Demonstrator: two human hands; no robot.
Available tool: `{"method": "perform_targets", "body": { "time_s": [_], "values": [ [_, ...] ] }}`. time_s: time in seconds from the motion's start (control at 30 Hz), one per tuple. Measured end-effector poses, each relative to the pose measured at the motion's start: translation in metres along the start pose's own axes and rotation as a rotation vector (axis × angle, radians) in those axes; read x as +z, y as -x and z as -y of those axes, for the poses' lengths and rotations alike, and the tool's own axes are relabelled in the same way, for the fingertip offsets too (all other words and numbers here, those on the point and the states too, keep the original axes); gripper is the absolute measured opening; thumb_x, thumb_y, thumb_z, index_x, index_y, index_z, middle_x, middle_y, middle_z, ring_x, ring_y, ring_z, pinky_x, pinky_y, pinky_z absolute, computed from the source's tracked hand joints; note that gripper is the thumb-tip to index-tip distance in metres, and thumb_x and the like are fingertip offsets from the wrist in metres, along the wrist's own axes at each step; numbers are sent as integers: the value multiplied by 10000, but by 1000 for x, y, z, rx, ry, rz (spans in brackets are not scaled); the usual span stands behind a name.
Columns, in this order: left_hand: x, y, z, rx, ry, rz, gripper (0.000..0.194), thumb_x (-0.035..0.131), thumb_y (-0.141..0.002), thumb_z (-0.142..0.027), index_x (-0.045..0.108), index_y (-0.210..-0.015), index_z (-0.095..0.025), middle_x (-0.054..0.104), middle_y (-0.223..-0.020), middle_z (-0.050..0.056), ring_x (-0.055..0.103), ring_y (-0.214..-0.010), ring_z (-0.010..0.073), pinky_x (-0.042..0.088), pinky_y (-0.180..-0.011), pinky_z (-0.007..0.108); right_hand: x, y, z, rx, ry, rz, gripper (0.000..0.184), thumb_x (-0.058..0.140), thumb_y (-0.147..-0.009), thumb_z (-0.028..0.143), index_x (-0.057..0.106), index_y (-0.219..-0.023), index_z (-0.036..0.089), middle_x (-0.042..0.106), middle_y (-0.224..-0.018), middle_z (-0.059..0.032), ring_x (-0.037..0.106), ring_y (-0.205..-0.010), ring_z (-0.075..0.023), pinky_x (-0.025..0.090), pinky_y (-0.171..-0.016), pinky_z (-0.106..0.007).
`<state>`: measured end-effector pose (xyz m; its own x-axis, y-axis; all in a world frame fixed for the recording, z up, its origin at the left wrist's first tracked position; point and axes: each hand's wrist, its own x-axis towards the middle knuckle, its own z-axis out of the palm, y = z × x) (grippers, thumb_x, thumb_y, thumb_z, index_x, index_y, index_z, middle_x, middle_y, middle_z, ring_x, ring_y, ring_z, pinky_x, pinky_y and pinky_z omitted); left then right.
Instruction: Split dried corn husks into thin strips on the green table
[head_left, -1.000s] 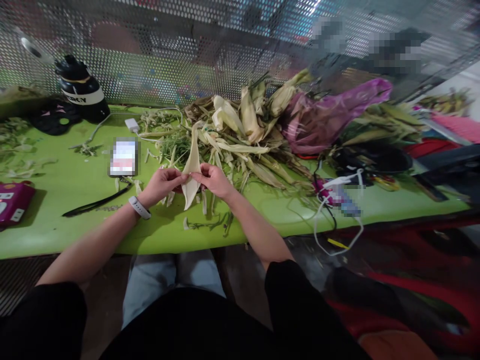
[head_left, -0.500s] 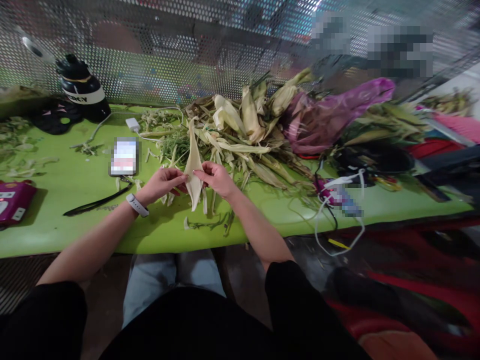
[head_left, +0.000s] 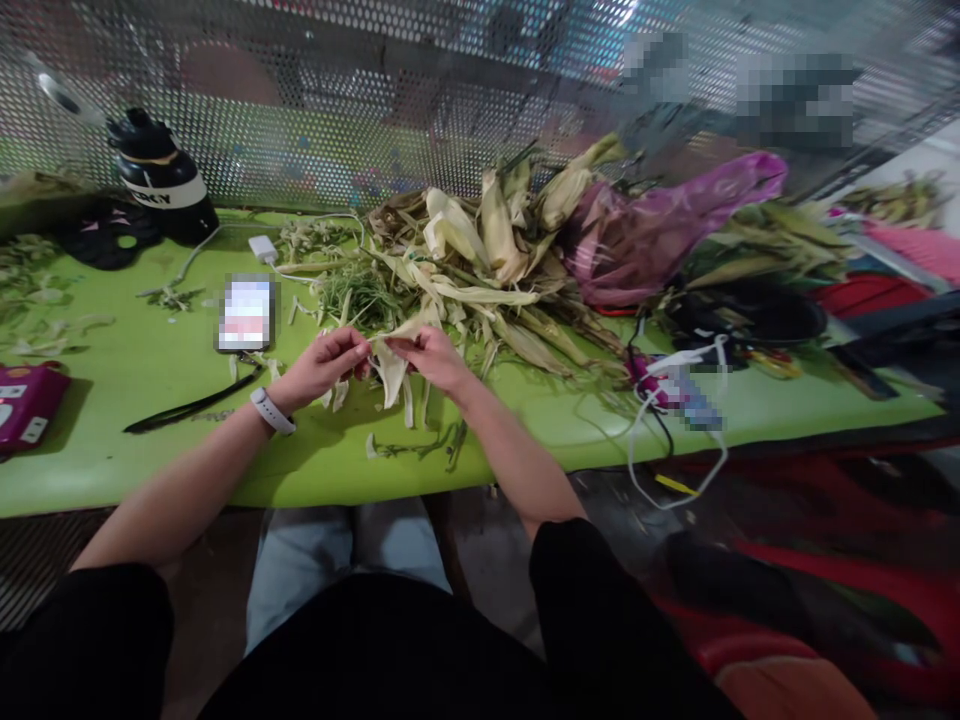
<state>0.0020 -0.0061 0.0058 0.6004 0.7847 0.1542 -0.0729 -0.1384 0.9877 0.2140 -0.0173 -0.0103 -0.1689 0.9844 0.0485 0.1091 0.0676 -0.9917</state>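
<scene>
Husk (head_left: 391,378) is held above the bench (head_left: 217,475), near its front edge, in front of the wearer. Its left edge is pinched by the fingertips of the left hand (head_left: 326,362); its right side is gripped, and partly covered, by the right hand (head_left: 436,360). Hands slightly apart, the piece stretched between them. Lower end is left hanging, pointed; upper part is bent back toward the pile (head_left: 487,260). Wristband (head_left: 272,411), white, is worn on the left wrist.

Pile of dry husks and leaves is heaped just beyond the hands, flanked on its right by a purple bag (head_left: 652,245). Green shreds (head_left: 352,300) are strewn at its left end. Phone (head_left: 246,318), screen blurred out, is laid left of the work, with a black strap (head_left: 191,407) in front of it. Charger (head_left: 262,249) is seen behind the phone. Farther left, a dark bottle (head_left: 165,190) is stood near the mesh (head_left: 322,110); a purple box (head_left: 31,405) is placed at the near left. White cable (head_left: 634,450) is looped over the front edge, right.
</scene>
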Motion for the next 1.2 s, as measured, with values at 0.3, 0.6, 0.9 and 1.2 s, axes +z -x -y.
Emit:
{"method": "perform_targets", "body": {
  "time_s": [0.3,0.6,0.9,1.2],
  "values": [
    [43,37,-37,-525,257,1278,285,805,-698,-519,797,-794,-251,755,-688,75,717,-583,246,613,-524,357,-44,-23,-5,49,-75,-529,257,713,-743,385,525,-723,210,431,-494,84,369,-423,-66,285,-403,-210],
    [52,39,-20,-465,142,1091,345,782,-707,-560,734,-714,-219,721,-638,44,664,-514,178,553,-446,277,-41,-16,2,69,-120,-317,429,826,-643,506,576,-758,177,483,-517,74,371,-405,-49,275,-372,-206],
    [23,3,-3,-85,-97,-250,429,842,-687,-441,605,-884,-142,616,-762,7,535,-598,77,423,-504,189,3,13,16,137,-89,186,477,890,-593,398,591,-894,181,668,-728,29,596,-600,-96,480,-515,-199],
    [12,2,4,-147,32,-83,361,791,-754,-453,695,-806,-109,661,-706,31,581,-586,83,506,-572,210,-3,12,13,90,-99,249,374,843,-679,423,616,-821,163,662,-729,13,629,-654,-113,537,-604,-247]
  ]
}}
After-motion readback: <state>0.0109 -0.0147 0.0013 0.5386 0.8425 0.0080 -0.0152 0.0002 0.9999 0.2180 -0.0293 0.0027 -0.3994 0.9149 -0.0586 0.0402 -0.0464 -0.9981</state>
